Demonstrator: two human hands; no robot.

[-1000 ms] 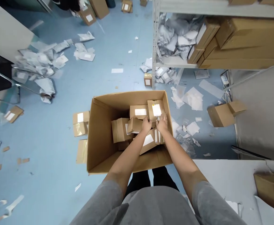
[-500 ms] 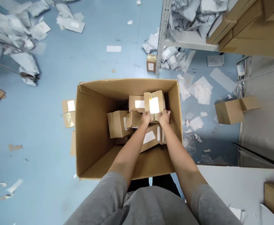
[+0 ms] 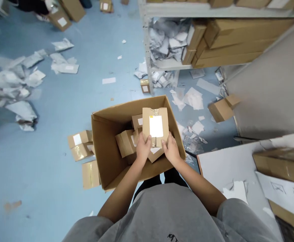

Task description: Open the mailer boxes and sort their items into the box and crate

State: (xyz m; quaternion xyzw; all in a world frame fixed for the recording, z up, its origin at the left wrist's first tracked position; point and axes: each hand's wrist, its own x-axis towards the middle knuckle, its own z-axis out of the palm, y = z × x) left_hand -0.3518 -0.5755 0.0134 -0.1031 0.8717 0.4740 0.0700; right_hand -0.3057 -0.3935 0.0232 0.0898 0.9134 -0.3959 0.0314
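Between my two hands is a small cardboard box [image 3: 147,122] with a white label and clear tape on top. My left hand [image 3: 143,148] grips its near left corner, thumb on top. My right hand [image 3: 171,148] holds the near right corner the same way. Under and around the held box is a large open carton [image 3: 111,116]. Several smaller labelled cardboard boxes lie inside it, one tilted box [image 3: 126,143] left of my left hand. The held box and my hands hide part of the others.
Left of the carton, labelled boxes [image 3: 79,144] lie on the blue floor. Grey mailing bags [image 3: 16,77] are heaped farther left. A metal shelf [image 3: 147,43] with bags and long cartons stands at the back right. A white table [image 3: 219,171] is at the right. A person's feet show top left.
Both hands have lifted the labelled box up from among the others and drawn it toward me. The view has shifted, showing more of the shelf and table.
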